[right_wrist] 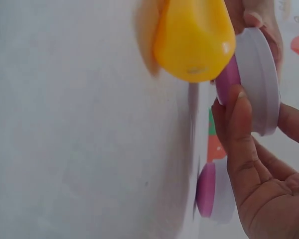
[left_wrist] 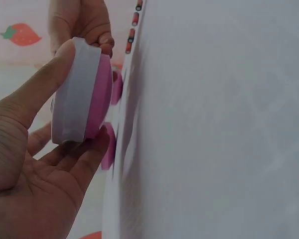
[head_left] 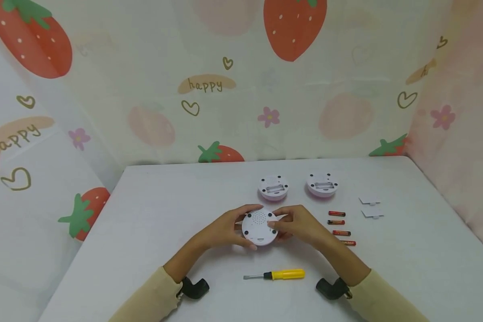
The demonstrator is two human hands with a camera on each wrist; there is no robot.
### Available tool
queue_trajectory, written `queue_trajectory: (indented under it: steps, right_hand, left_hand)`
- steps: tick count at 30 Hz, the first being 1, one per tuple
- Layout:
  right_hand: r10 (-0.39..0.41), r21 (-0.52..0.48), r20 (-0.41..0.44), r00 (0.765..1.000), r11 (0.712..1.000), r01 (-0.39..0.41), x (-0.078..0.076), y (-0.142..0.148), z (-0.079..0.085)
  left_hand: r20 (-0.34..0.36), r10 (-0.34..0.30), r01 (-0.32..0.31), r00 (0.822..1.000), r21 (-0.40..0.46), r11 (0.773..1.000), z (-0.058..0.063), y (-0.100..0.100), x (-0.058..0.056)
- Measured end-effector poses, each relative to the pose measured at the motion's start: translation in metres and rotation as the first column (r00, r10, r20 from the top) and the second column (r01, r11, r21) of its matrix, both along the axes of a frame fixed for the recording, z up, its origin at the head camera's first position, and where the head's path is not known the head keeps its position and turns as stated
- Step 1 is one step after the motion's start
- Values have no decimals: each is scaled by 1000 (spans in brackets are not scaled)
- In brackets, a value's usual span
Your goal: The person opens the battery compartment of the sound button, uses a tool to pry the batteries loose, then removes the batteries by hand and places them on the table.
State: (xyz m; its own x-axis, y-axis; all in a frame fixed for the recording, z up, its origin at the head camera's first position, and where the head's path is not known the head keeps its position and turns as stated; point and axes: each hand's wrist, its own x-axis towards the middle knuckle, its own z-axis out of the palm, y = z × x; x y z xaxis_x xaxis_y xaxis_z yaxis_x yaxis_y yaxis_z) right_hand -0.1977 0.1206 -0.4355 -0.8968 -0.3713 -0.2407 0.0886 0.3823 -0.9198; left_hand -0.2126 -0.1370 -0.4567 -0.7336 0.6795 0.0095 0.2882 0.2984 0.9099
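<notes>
A round white-and-pink device (head_left: 260, 232) with a ring of speaker holes and dark feet is held above the table, its white underside facing up. My left hand (head_left: 230, 228) grips it from the left, thumb and fingers spread around the rim; in the left wrist view its pink part (left_wrist: 100, 97) faces the tabletop. From the right, my right hand (head_left: 299, 225) pinches the edge, with one digit on the white face and others against the pink side. A screwdriver (head_left: 274, 274) with a yellow handle lies in front of both hands.
Behind the hands stand two similar devices (head_left: 273, 188) (head_left: 322, 185) with uncovered battery compartments. Several red batteries (head_left: 336, 213) lie in a column beside the right forearm. Further right are two white battery covers (head_left: 369, 201) (head_left: 372, 213). A strawberry-print curtain (head_left: 290, 134) hangs behind the table.
</notes>
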Motion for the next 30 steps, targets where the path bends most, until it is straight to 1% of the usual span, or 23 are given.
queue_trajectory:
  steps: [2,5,7,10,13,15,18,21,24,26,28,30]
  right_hand:
    - [11,-10,3,1000,1000,-11,0,0,1]
    - [28,-13,12,1000,1000,-28,0,1,2]
    - [31,-4,18,999,1000,-31,-1,1,2]
    - [39,21,9,999,999,-39,-1,-1,2]
    - [65,54,-23,998,997,-63,0,-3,2]
    - [85,77,-42,995,994,-82,0,-3,0]
    - [116,131,-80,990,986,-105,-1,-2,-2]
    - [152,214,-137,979,969,-121,1,-2,-2]
    - [175,346,-241,955,934,-84,9,-5,4]
    - [187,436,-326,927,899,-28,16,-9,11]
    - [218,513,-403,889,858,23,24,-14,18]
    - [280,573,-456,845,819,38,31,-18,23]
  left_hand:
    - [-28,13,-14,1000,-26,1000,0,1,1]
    - [-41,10,-11,999,-42,999,0,1,0]
    - [-36,1,-2,999,-40,999,-1,1,-2]
    - [-16,-16,16,1000,-17,1000,-7,-2,-6]
    - [16,-38,38,999,2,999,-12,-5,-11]
    - [33,-55,55,998,6,998,-14,-6,-13]
    - [38,-66,66,997,-2,998,-15,-6,-13]
    - [41,-72,73,997,-7,997,-18,-6,-12]
    - [42,-80,80,996,-17,997,-21,-6,-9]
    - [34,-86,87,996,-21,996,-22,-6,-8]
    - [23,-90,90,996,-8,996,-22,-6,-7]
    - [13,-89,88,996,4,996,-21,-7,-6]
